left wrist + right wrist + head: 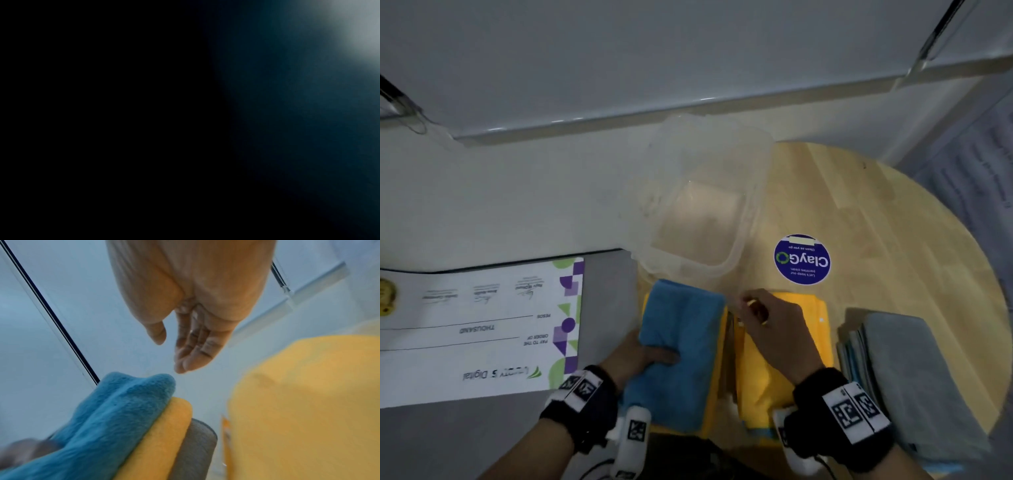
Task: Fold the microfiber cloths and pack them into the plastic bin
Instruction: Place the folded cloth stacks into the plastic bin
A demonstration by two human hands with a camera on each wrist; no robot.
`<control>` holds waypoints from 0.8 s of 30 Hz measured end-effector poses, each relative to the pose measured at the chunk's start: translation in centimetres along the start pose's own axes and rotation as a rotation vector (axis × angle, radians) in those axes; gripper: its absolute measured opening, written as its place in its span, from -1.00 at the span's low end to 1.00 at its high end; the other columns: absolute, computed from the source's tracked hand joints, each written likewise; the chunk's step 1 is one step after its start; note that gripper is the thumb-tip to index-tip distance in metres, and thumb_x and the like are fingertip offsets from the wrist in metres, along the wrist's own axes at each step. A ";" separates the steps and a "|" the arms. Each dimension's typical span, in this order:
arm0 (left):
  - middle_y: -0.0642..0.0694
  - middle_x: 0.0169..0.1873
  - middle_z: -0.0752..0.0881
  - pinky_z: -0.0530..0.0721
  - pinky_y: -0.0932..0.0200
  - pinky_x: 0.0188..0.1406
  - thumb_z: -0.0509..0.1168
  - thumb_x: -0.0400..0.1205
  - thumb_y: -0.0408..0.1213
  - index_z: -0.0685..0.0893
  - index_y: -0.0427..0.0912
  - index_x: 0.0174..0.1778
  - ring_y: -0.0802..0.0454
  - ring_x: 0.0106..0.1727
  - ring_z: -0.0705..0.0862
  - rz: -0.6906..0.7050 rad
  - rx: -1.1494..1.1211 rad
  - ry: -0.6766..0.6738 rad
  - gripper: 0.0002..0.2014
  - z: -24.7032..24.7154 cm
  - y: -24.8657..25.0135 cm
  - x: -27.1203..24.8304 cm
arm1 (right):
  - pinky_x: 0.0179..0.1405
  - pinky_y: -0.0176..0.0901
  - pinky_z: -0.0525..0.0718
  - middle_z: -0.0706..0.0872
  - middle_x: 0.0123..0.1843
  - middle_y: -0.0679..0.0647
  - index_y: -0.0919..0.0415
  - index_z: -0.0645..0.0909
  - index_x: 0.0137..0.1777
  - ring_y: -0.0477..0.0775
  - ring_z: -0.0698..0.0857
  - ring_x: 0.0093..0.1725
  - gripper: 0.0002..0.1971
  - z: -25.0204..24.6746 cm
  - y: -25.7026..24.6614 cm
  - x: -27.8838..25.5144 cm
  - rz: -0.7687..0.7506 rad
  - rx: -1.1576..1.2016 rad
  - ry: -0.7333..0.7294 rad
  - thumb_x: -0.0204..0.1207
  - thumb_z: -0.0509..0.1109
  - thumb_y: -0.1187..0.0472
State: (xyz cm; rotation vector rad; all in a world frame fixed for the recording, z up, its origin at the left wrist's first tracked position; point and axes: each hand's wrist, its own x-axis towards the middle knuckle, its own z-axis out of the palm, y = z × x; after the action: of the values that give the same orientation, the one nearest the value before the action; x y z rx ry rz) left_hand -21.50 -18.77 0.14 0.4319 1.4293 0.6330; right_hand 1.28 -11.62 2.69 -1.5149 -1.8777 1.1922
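The bin (739,192) looks empty; the left hand (643,359) grips folded cloths (681,342), the right hand (774,329) hovers slack, packing all ahead.

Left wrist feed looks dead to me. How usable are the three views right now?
Left wrist view: almost black, only a blurred grey glow top right, nothing readable. Head view: dim, soft, wide-angle bowed; the plastic bin is faint. Right wrist view: bright, but the right hand and yellow cloth are motion-smeared; the blue cloth is sharper.
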 end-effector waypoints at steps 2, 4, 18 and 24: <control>-0.40 -0.01 0.76 0.73 -0.04 -0.18 0.71 -0.09 -0.32 0.65 -0.46 0.11 -0.30 -0.02 0.77 0.019 -0.012 -0.026 -0.18 -1.3 2.0 -2.9 | -0.20 -0.36 0.61 0.69 -0.25 -0.16 -0.02 0.56 0.14 -0.23 0.67 -0.24 -0.80 0.2 -2.1 1.5 0.069 0.077 0.053 0.58 0.34 -0.01; -0.44 0.00 0.75 0.74 -0.08 -0.23 0.74 -0.23 -0.28 0.65 -0.45 0.11 -0.36 -0.04 0.76 0.051 -0.011 -0.023 -0.07 -2.5 4.9 -5.5 | 0.06 -0.20 0.66 0.71 0.08 0.01 0.07 0.40 0.44 -0.12 0.68 0.01 -0.46 0.6 -3.6 3.4 0.201 0.128 0.035 0.54 0.31 -0.17; -0.04 -0.13 0.83 0.73 0.23 -0.36 0.71 -0.31 -0.05 0.84 -0.02 -0.19 0.04 -0.14 0.81 0.449 0.340 -0.206 -0.31 -5.9 30.8 -1.8 | 0.06 0.01 0.57 0.60 0.25 0.38 0.11 -0.15 0.68 0.35 0.62 0.12 -0.21 2.0 -4.1 10.9 0.490 -0.066 0.020 0.54 0.17 0.39; 0.01 -0.19 0.83 0.73 0.23 -0.23 0.48 0.38 -0.41 0.72 -0.14 -0.07 0.08 -0.13 0.79 0.304 0.778 -0.299 -0.77 0.2 33.4 7.3 | 0.25 0.06 0.59 0.63 0.31 0.24 -0.05 -0.02 0.67 0.27 0.60 0.25 -0.22 -2.0 -3.2 12.8 0.498 -0.180 -0.101 0.50 0.13 0.43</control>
State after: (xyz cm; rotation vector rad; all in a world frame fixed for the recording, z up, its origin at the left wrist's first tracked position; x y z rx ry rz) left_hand -25.94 11.47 15.46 1.3175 1.2881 0.2049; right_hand -2.74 1.05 4.24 -2.1465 -1.7610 1.3534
